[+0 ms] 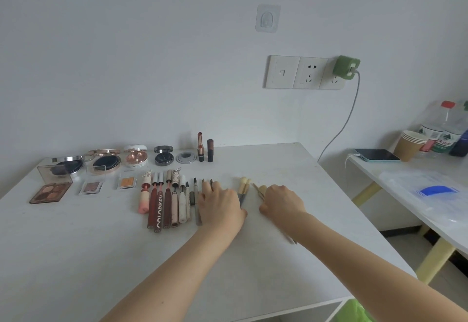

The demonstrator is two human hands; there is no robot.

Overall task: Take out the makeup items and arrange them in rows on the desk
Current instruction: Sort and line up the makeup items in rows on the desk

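Note:
Makeup lies in rows on the white desk (101,258). At the back stand several compacts (106,163) and two lipsticks (200,147). In front lie eyeshadow palettes (50,192), then a row of lip tubes and pencils (162,202). My left hand (220,205) lies flat over thin brushes at the row's right end, fingers straight. Two pale-tipped brushes (243,188) lie between my hands. My right hand (283,201) curls around more brushes (260,190), whose tips stick out past its knuckles and whose handles show under the wrist.
A second table (395,177) at the right holds a phone (377,155), paper cups (410,144), bottles (445,129) and a plastic bag (430,195). A green charger (346,67) is plugged into the wall socket, its cable hanging down. The desk's right edge lies near my right forearm.

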